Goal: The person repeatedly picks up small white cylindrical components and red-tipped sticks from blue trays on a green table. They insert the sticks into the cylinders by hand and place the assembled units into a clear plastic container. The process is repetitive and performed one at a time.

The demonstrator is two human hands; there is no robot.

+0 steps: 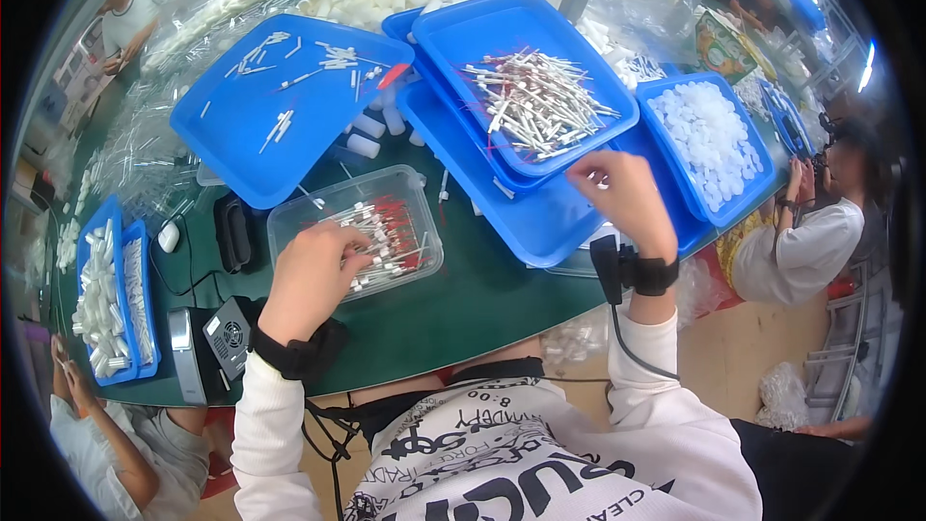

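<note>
My left hand (313, 275) reaches over the left side of a clear plastic box (280, 222). Its fingers are bent together at the tips; whatever they pinch is hidden. Inside the box lie many thin white sticks with red wires (391, 232). My right hand (622, 193) hovers by the near right edge of a raised blue tray (453, 34), fingers curled together, with a small white bit showing at them that I cannot make out. A large heap of similar white sticks (540, 101) fills that tray. Both wrists wear black straps.
Another blue tray (231, 135) holds a few scattered sticks. More blue trays sit under the heaped one, and a blue tray of white caps (709, 140) stands at right. A black case (234, 232) and a small fan-grilled device (231, 333) are at left. People sit on both sides.
</note>
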